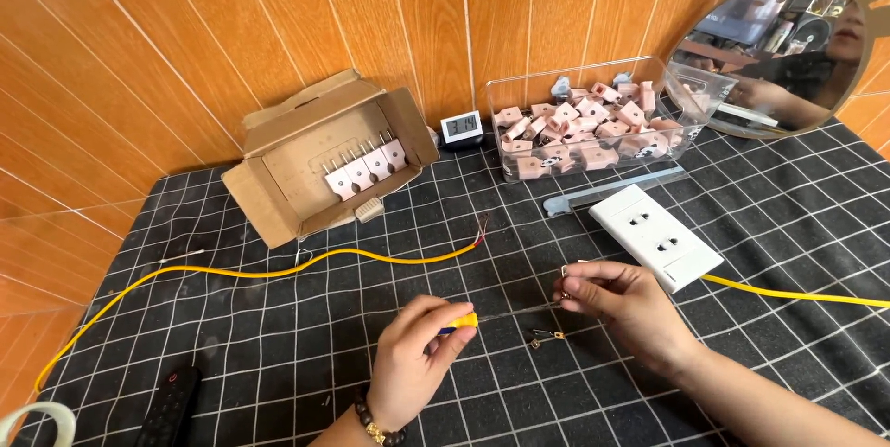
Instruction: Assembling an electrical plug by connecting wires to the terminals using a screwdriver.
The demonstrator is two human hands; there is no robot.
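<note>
A slim screwdriver [496,317], light and stiff, is pinched by its yellow-tipped handle in the left hand [414,368], near the mat's [278,336] middle. Its tip is met by a tiny metal part, seemingly slippery, pinched in the right hand [623,303]; a white socket plate [654,236] lies just beyond.

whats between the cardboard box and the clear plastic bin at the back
In the head view, a small white digital clock stands between the cardboard box and the clear bin, against the wooden wall.
</note>
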